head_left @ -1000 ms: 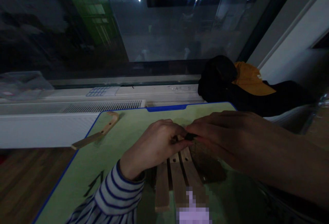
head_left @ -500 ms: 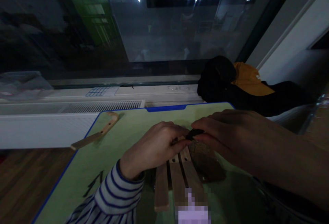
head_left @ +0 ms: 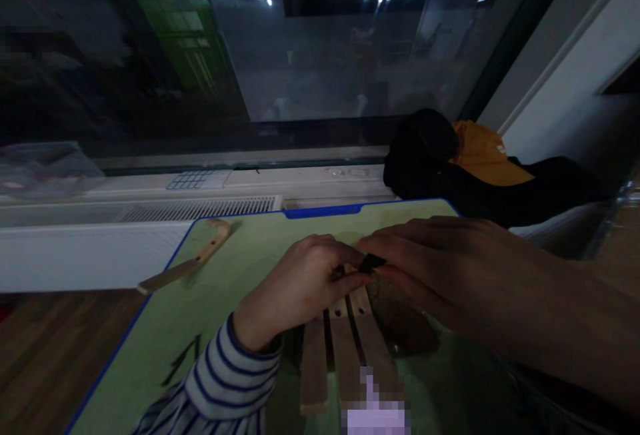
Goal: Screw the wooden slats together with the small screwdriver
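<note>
My left hand (head_left: 295, 285), in a striped sleeve, is closed over the far end of a set of three wooden slats (head_left: 345, 348) lying on a green mat (head_left: 220, 288). My right hand (head_left: 430, 262) reaches in from the right, its fingertips pinched on a small dark tool (head_left: 371, 262) held right at the slats' far end, touching my left fingers. A dark round piece (head_left: 400, 322) lies under my right hand beside the slats.
A curved wooden piece (head_left: 190, 263) lies at the mat's far left corner. Thin dark bits (head_left: 183, 355) rest on the mat near my left sleeve. A black bag with an orange cap (head_left: 480, 152) sits at the back right. A white radiator grille (head_left: 150, 212) runs under the window.
The dark tool in my right fingers lifted slightly, then came back down to the slats' end. My left hand stayed put.
</note>
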Motion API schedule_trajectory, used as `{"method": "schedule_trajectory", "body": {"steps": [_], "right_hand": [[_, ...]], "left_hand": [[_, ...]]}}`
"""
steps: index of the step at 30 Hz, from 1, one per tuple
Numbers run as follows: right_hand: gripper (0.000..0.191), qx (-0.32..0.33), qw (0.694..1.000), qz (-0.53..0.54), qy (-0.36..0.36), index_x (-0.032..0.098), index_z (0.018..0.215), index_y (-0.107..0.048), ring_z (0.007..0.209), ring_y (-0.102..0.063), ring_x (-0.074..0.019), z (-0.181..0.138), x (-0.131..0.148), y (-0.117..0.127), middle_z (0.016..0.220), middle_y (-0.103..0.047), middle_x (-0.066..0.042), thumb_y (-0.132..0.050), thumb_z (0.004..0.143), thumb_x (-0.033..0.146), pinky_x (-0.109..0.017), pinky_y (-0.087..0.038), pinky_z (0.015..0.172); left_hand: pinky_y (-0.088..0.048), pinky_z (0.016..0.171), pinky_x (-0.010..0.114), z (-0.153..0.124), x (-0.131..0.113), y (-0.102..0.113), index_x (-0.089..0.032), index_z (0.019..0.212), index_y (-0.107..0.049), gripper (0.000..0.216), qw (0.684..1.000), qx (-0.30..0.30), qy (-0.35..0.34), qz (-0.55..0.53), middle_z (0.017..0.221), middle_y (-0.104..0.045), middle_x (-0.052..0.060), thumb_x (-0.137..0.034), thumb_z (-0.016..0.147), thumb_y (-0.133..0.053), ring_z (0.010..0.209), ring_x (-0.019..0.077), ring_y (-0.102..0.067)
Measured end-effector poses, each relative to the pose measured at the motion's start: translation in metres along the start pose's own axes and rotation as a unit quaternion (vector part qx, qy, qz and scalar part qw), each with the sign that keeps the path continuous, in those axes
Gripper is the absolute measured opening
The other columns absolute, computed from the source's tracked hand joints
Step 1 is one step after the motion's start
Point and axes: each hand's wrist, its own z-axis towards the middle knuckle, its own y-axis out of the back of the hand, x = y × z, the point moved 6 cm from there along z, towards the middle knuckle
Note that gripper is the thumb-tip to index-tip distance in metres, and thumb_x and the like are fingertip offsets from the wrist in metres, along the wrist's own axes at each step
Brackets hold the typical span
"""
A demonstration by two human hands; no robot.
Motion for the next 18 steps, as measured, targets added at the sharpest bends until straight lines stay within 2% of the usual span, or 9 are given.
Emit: {"method": "schedule_trajectory", "body": {"steps": [6,13,18], "right_hand": [[0.03,0.014,1.0,-0.002,0.012,0.021,0.109,-0.058,0.084,-0.065,-0.0173,-0.0002,-0.0004,-0.0053,0.101,-0.068,0.0,-0.054,0.082,0.009,-0.032,-0.051,0.07],[0.02,0.029,1.0,0.008,-0.01,0.022,0.102,-0.06,0.078,-0.065,-0.0169,0.0018,-0.0016,-0.006,0.09,-0.068,0.001,-0.058,0.083,0.014,-0.031,-0.05,0.068],[0.024,0.052,0.998,0.011,-0.022,0.022,0.104,-0.057,0.08,-0.064,-0.018,0.0032,-0.0033,-0.009,0.092,-0.067,0.001,-0.06,0.082,0.014,-0.033,-0.05,0.07]], "left_hand": [[-0.04,0.057,0.027,-0.0005,0.002,0.0007,-0.018,0.08,-0.066,0.011,1.0,0.007,0.0,-0.001,0.068,-0.064,0.0,-0.027,0.085,-0.061,0.064,0.0162,-0.059],[-0.041,0.059,0.027,0.0,0.0015,-0.0004,-0.017,0.077,-0.065,0.015,0.999,0.035,-0.001,-0.006,0.07,-0.066,0.001,-0.027,0.087,-0.058,0.067,0.0163,-0.06],[-0.044,0.063,0.028,0.0,0.004,-0.0039,-0.019,0.085,-0.068,0.012,0.998,0.055,0.009,-0.029,0.076,-0.069,0.002,-0.025,0.087,-0.057,0.072,0.0172,-0.064]]}}
